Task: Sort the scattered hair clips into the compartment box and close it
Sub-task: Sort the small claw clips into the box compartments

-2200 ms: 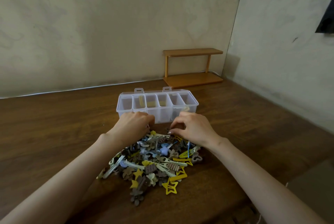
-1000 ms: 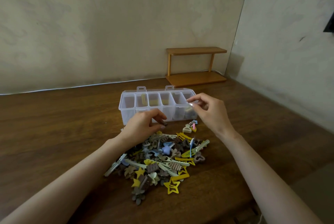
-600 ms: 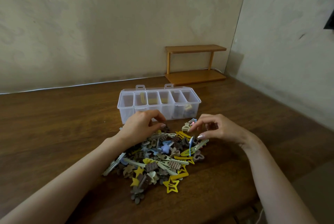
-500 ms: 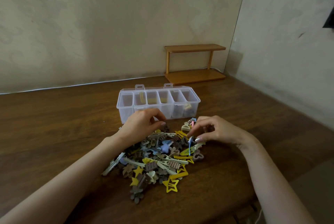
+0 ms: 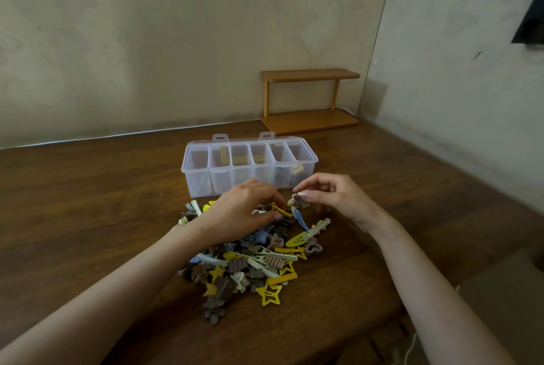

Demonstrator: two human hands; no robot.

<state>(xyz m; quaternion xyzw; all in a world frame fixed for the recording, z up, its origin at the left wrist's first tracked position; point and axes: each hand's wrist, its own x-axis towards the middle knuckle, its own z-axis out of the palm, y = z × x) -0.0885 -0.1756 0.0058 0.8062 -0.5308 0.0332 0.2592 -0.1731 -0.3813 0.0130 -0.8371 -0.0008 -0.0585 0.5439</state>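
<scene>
Brown plastic is what my right hand (image 5: 332,195) pinches now: a small brown clip (image 5: 298,200), lifted just clear of the far edge of the pile (image 5: 250,261). A second ago this hand was up over the rightmost compartment of the compartment box (image 5: 197,185). It has come back down and picked again, so I judge one more clip is sorted and the next is on its way. My left hand (image 5: 241,211) has slid further into the pile, fingers curled over a yellow clip (image 5: 279,210); whether it grips it I cannot tell. The box stands open just beyond the pile, lid folded back. Yellow clips show in the second, third and fourth compartments, a few pieces in the rightmost; the leftmost looks empty. Most clips lie on the table (image 5: 88,202).
</scene>
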